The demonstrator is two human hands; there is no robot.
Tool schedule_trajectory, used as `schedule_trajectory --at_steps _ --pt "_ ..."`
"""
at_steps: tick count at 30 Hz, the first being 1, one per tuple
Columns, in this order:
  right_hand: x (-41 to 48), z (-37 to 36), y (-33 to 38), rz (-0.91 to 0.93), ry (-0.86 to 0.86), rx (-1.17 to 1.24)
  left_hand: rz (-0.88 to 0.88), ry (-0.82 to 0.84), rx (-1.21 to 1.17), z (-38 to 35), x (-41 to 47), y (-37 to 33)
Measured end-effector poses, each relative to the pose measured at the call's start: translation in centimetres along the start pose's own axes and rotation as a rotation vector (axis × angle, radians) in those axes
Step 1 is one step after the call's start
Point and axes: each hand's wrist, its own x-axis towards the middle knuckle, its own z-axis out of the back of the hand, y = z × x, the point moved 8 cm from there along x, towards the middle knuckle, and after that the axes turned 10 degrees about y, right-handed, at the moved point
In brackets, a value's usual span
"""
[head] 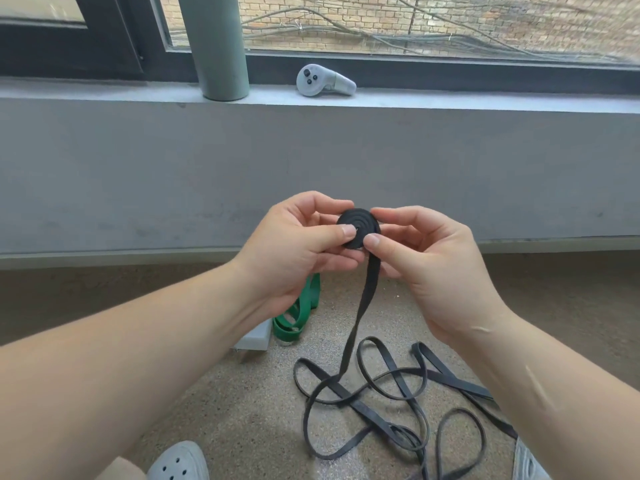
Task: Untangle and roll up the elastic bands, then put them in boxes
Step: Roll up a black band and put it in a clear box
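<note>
Status from my end: the black band (349, 341) is partly wound. The roll (358, 227) is a flat tight spiral, held up in front of the wall, well above the floor (242, 410).

Left hand (294, 247): closed grip on the roll, thumb flat across the spiral face, fingers behind it. Right hand (433, 261): thumb and forefinger pinch the roll's right and lower edge, right where the tail leaves it. Nothing else is in either hand.

The tail hangs straight down from the roll into a loose heap of loops (398, 403) on the floor. The strands cross each other several times, and I can't tell whether any crossing is a real knot.

Handling, my read:
- Flat rubbery strap: light, soft, no stiffness of its own. It looks grippy rather than slick.
- The roll will likely spring open if the face pressure drops, so keep one thumb on the face and feed with the other hand.
- Best hold: the edges of the roll plus the tail close to it. Pulling from lower down would probably just drag the heap.
- Snags are likely where the loops cross.

The green band (298, 313) lies on the floor beyond the left wrist, bunched and not rolled.

Containers: a pale block (254, 337) sits just beside the green band, mostly hidden by the left forearm. It may be a box, but I can't tell, and I can't see any contents. No other box is in view.
</note>
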Motion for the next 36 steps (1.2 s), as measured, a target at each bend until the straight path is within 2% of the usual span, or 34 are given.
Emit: schedule_trajectory --at_steps 3,8,12,18,27,29,33,36 --pt "0.1 0.0 -0.1 0.024 -0.009 0.0 0.022 0.016 -0.002 -0.5 -0.1 0.4" --pt "0.1 0.0 0.4 0.012 0.075 -0.025 0.032 0.084 0.316 -0.1 0.2 -0.6" --pt "0.2 -0.1 0.6 0.002 0.113 -0.053 0.001 0.123 0.346 -0.2 0.1 -1.3" --pt "0.2 0.4 0.1 0.0 0.002 -0.033 0.03 0.043 0.156 0.1 0.0 -0.4" --pt "0.1 -0.2 -0.3 -0.017 0.028 0.08 0.035 0.026 -0.123 -0.5 -0.1 0.8" --pt "0.1 -0.1 -0.1 -0.012 0.014 0.075 0.045 0.045 -0.076 -0.6 0.0 0.9" --pt "0.3 0.3 0.4 -0.004 0.043 0.026 0.033 0.083 0.204 0.1 0.3 0.0" --pt "0.3 0.2 0.6 0.005 0.067 0.006 0.01 0.109 0.239 0.0 0.2 -0.6"
